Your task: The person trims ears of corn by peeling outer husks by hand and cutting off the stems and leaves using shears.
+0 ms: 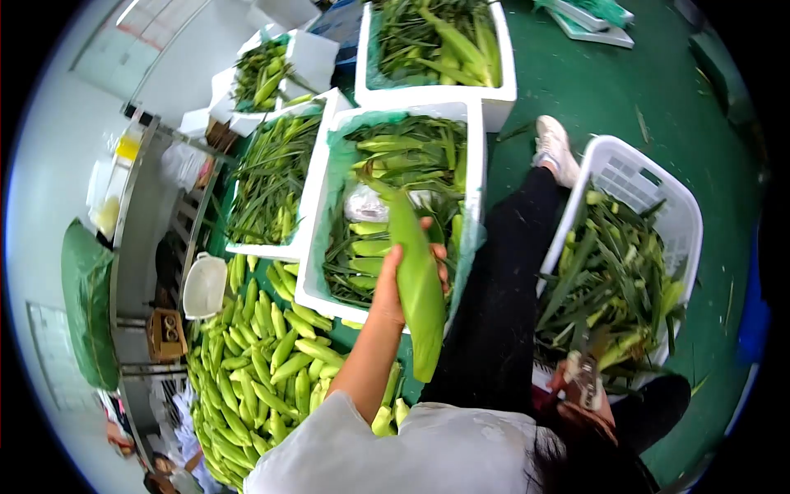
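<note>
My left hand (393,284) is wrapped around a large ear of corn (415,280) in its green husk, raised above an open foam box (387,313). In that box lie more husked ears (372,247), long green leaves and a clear plastic-wrapped bundle (364,203). Down at the right, my right hand (599,413) is closed around a blurred hand tool (586,384) with a greyish, shiny body. The tool's exact kind is unclear. It is beside the near rim of a white plastic basket (690,216) filled with cut leaves and husk trimmings (609,276).
A big heap of corn ears (263,370) covers the floor at left. More foam boxes of corn and leaves (276,177) stand behind and left. A white tub (205,286) sits near a metal shelf. My leg (506,272) stretches between box and basket.
</note>
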{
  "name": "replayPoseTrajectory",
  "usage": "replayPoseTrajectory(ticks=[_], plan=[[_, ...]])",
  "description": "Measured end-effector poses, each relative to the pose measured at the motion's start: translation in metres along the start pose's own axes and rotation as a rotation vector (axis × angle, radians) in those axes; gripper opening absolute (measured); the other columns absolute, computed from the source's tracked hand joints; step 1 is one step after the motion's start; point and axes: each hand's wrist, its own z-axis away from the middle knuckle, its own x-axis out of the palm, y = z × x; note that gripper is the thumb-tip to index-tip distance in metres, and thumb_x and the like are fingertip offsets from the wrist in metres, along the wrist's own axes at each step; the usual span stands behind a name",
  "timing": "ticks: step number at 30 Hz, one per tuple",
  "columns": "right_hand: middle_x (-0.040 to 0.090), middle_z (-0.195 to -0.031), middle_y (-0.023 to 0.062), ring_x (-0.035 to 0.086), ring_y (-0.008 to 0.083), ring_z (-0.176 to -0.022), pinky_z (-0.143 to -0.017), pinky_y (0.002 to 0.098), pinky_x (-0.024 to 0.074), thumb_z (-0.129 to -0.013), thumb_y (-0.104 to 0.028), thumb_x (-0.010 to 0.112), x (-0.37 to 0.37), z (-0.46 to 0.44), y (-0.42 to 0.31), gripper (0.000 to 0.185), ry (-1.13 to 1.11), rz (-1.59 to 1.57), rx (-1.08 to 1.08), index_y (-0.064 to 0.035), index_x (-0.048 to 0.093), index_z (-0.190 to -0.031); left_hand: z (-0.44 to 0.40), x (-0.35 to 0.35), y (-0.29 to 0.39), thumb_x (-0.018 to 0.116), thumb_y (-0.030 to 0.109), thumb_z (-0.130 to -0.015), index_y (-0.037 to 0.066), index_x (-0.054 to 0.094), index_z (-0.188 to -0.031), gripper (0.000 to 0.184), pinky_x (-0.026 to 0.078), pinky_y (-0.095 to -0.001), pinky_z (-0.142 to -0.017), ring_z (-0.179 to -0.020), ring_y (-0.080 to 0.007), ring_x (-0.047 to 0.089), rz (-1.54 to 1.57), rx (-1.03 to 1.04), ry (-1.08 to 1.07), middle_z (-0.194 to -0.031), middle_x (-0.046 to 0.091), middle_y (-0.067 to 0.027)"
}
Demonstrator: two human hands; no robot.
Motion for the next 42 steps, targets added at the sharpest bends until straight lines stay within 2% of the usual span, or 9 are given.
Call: replayPoseTrajectory(ticks=[2, 6, 10, 14, 18, 20, 24, 33, 42], plan=[[0.057, -0.116, 0.0124, 0.056, 0.0248, -0.109, -0.099, 0.0379, 0.0422, -0.077, -0.02, 0.081, 0.014, -0.014, -0.037, 0.073, -0.055, 0.445, -0.023, -0.0004, 0.042, -0.136, -0.013, 0.049, -0.029, 0.062, 0.053, -0.089, 0.015, 0.033, -0.15, 0.078, 0.056, -0.0422, -0.071, -0.094, -0.0255, 0.066, -0.333, -0.127, -0.014, -0.106, 0.062, -0.0115], [0.052, -0.129, 0.0227, 0.052, 0.0373, -0.12, -0.101, 0.042, 0.0429, -0.073, -0.032, 0.084, 0.019, -0.015, -0.072, 0.082, 0.256, 0.885, -0.344, 0.0021, 0.043, -0.135, -0.02, 0.116, -0.083, 0.075, 0.026, -0.088, 0.004, 0.037, -0.144, 0.072, 0.05, -0.0353, -0.091, -0.103, -0.02, 0.062, -0.944, -0.158, -0.048, -0.116, 0.063, -0.0118], [0.052, -0.125, 0.0233, 0.05, 0.04, -0.12, -0.104, 0.0437, 0.0391, -0.071, -0.039, 0.084, -0.017, -0.007, -0.067, 0.087, 0.338, 0.892, -0.297, 0.0051, 0.043, -0.134, -0.011, 0.181, -0.1, 0.077, 0.023, -0.086, 0.001, 0.043, -0.14, 0.068, 0.044, -0.0326, -0.098, -0.115, -0.0175, 0.054, -1.402, -0.197, -0.201, -0.125, 0.059, -0.0104], [0.051, -0.131, 0.0207, 0.049, 0.0328, -0.126, -0.107, 0.0398, 0.0372, -0.074, -0.039, 0.084, -0.044, 0.009, -0.043, 0.089, 0.263, 0.618, -0.301, 0.0059, 0.04, -0.138, -0.009, 0.187, -0.118, 0.076, 0.032, -0.083, 0.004, 0.041, -0.14, 0.072, 0.051, -0.0386, -0.088, -0.103, -0.0361, 0.067, -1.655, -0.178, -0.409, -0.113, 0.066, -0.022], [0.053, -0.131, 0.0087, 0.048, 0.0186, -0.125, -0.104, 0.034, 0.0395, -0.084, -0.031, 0.076, -0.058, 0.024, -0.018, 0.073, -0.072, -0.066, -0.21, 0.0009, 0.04, -0.14, -0.026, 0.187, -0.107, 0.079, 0.029, -0.079, 0.003, 0.042, -0.14, 0.076, 0.052, -0.0365, -0.087, -0.099, -0.0343, 0.068, -1.531, -0.426, -0.712, -0.113, 0.066, -0.0215], [0.06, -0.122, 0.0092, 0.057, 0.0207, -0.115, -0.095, 0.0346, 0.0454, -0.083, -0.027, 0.074, -0.059, 0.029, -0.006, 0.066, -0.119, -0.179, -0.205, 0.0001, 0.044, -0.135, -0.032, 0.194, -0.104, 0.08, 0.029, -0.076, 0.004, 0.044, -0.14, 0.077, 0.051, -0.0351, -0.087, -0.097, -0.0306, 0.067, -1.605, -0.526, -0.755, -0.109, 0.067, -0.0196], [0.068, -0.085, 0.0134, 0.066, 0.0295, -0.074, -0.072, 0.039, 0.0523, -0.075, -0.023, 0.069, -0.047, 0.032, -0.008, 0.046, 0.313, 0.605, -0.171, 0.0027, 0.057, -0.111, -0.042, 0.217, -0.101, 0.08, 0.03, -0.076, 0.004, 0.044, -0.14, 0.079, 0.051, -0.0366, -0.087, -0.097, -0.0304, 0.068, -1.926, -0.487, -0.878, -0.105, 0.069, -0.0197], [0.061, -0.077, -0.0001, 0.056, 0.0053, -0.07, -0.063, 0.0226, 0.0466, -0.085, -0.019, 0.075, -0.014, 0.08, -0.022, 0.025, 0.226, -0.245, 0.016, -0.0038, 0.059, -0.095, -0.065, 0.212, -0.112, 0.081, 0.025, -0.073, -0.001, 0.05, -0.126, 0.067, 0.047, -0.0315, -0.089, -0.096, -0.0187, 0.059, -1.595, -0.72, -1.039, -0.104, 0.064, -0.0127], [0.06, -0.112, 0.0106, 0.059, 0.0203, -0.095, -0.082, 0.0344, 0.0489, -0.08, -0.035, 0.076, -0.042, 0.08, -0.012, 0.072, -0.036, 0.15, -0.157, -0.0032, 0.041, -0.135, -0.078, 0.186, -0.111, 0.085, 0.029, -0.071, -0.004, 0.039, -0.139, 0.088, 0.051, -0.0354, -0.09, -0.102, -0.0219, 0.064, -1.031, -1.099, -0.94, -0.112, 0.063, -0.0131]])
